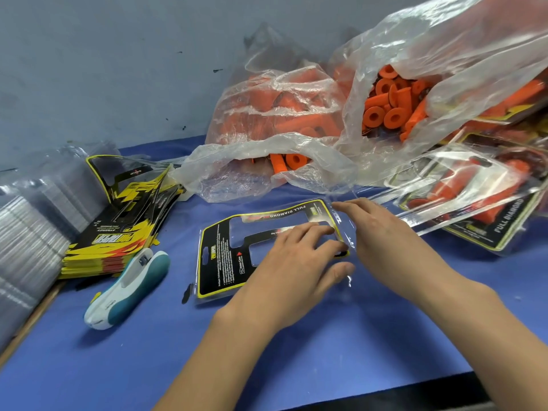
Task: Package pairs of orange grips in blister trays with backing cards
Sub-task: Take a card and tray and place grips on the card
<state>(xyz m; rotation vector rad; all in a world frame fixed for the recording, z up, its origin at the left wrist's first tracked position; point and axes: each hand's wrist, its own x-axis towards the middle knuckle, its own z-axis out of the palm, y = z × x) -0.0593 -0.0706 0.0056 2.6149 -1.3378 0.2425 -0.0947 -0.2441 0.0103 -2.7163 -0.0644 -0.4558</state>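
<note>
The card [222,259] lay flat in a clear tray [345,232] on the blue table [118,366], near the middle, with no grips in it yet. The left hand [293,262] rested on top, fingers fairly straight and slightly spread, pressing card and tray down; the right hand [382,232] reached over the tray's far right corner with fingers straight and close together, and I could not tell whether they nipped the plastic edge or only touched it. To my eye the risk was the card sliding askew under the thin plastic, so its cut-outs would miss the tray's pockets and the grips would sit badly; a hard press might also crease the corner. The grips [385,111] were well apart from the tray, heaped in two loose bags [267,161] at the back, and the floppy bag mouths looked likely to snag a reaching hand or spill. Finished packs [480,203] were piled at the right, close to the right hand, and could slip onto the work. At the left stood a card stack [109,238], empty trays [26,232], and a stapler [127,289] just beside the tray.
</note>
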